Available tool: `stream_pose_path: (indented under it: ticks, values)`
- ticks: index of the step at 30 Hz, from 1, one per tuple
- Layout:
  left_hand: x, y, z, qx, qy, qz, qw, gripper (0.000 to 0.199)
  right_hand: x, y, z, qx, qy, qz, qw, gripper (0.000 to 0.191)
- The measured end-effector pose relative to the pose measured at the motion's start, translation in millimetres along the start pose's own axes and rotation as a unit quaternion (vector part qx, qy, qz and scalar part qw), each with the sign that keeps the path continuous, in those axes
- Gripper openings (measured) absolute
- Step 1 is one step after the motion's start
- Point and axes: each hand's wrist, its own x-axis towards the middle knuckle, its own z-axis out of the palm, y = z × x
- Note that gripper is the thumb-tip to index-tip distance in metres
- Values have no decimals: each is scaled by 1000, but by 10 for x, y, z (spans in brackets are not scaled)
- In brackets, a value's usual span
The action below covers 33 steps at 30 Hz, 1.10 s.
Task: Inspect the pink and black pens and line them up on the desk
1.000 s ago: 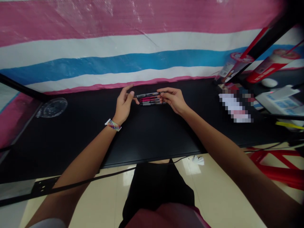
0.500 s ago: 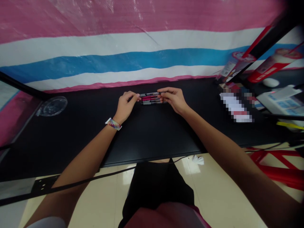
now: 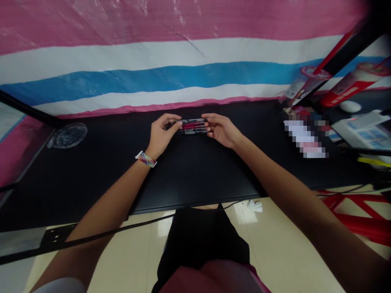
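Several slim pens (image 3: 194,127), grey, black and pinkish red, lie side by side on the black table (image 3: 195,171). The topmost pen (image 3: 193,121) has its left end between the thumb and fingers of my left hand (image 3: 162,132), which wears a colourful wristband. At the pens' right ends is my right hand (image 3: 222,129), thumb and forefinger pinched on the end of the same top pen. Its other fingers are curled beside the lower pens, and their right tips are partly hidden.
A round clear plastic lid (image 3: 69,135) lies at the left. Lidded cups (image 3: 308,83) with red straws, a white rounded object (image 3: 350,106), a blurred-out paper (image 3: 305,140) and a white device (image 3: 363,130) stand at the right. A striped sheet (image 3: 183,77) hangs behind.
My left fingers have shifted slightly along the top pen's left end and spread a little higher. My right hand's lower fingers have loosened slightly. The pens remain in nearly the same place.
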Motion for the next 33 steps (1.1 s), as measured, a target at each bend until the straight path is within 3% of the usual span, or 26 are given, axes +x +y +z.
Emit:
stream_pose_path:
  ticks: [5, 9, 15, 27, 33]
  values:
    - [-2, -29, 1, -10, 12, -6, 1000, 33, -54, -82, -8, 58, -38, 51, 996, 36]
    - [-8, -9, 10, -14, 17, -4, 1000, 28, -112, -118, 1, 65, -63, 55, 994, 44]
    - [-7, 7, 25, -19, 5, 5, 1000, 23, -74, -64, 0, 48, -76, 18, 996, 33]
    - [-26, 61, 43, 8, -1, -10, 1000, 27, -79, -56, 74, -2, 4, -42, 999, 27]
    - [-35, 71, 61, 6, -7, -18, 1000, 28, -88, -71, 77, -36, -5, -79, 996, 34]
